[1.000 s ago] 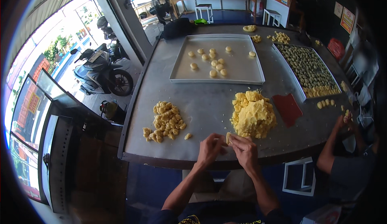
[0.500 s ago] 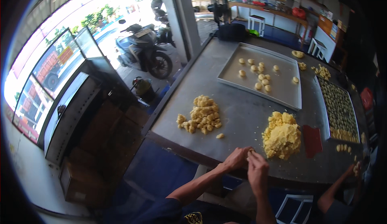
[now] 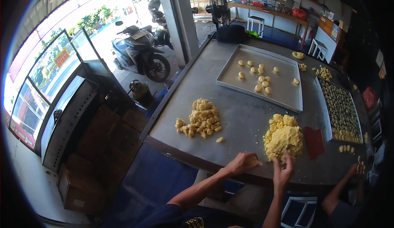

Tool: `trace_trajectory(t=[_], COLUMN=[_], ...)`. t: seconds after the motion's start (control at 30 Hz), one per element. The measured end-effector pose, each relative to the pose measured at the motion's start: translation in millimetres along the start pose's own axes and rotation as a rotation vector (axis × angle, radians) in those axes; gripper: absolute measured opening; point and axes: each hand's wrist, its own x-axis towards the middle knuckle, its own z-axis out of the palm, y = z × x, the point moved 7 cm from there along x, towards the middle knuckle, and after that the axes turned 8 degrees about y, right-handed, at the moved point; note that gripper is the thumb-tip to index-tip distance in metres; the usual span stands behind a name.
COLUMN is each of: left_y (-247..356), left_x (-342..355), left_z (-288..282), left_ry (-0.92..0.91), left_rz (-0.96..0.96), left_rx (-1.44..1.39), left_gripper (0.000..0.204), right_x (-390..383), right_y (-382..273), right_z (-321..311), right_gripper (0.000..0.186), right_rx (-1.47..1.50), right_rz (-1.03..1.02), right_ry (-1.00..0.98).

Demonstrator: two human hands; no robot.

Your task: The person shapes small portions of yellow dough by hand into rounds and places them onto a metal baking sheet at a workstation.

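Bakery workroom; tray, dough balls

Looking down from the wearer's head, through the left fisheye of the pair, near above the fingers! Facing forward across the surface, tilted to set it slantwise, reaching out to the motorbike at left, bending straight edges toward the rim.

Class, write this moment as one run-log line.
left hand: holds pale piece, partly hidden | right hand: open, at yellow mound | mound's left: dough pieces | mound's right: red sheet | beyond: tray
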Motion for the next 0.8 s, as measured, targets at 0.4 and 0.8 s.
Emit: trace_trajectory(t=[0.4,0.8], left_y=[-17,-11], left_x=[7,6], left_z=[-20,-12], left_ry=[0.240,0.229], left_rz=[-0.037,0.012], left_rx=[-0.220,-0.091], left_gripper=[0.038,0.042], right_x=[-4,-23], right_y=[53,-10], right_z=[-13,56], right_gripper=[0.047,0.019], right_rx=[-0.305,0.304], right_rz=[-0.215,-0.014], right_ry=[0.203,-0.038])
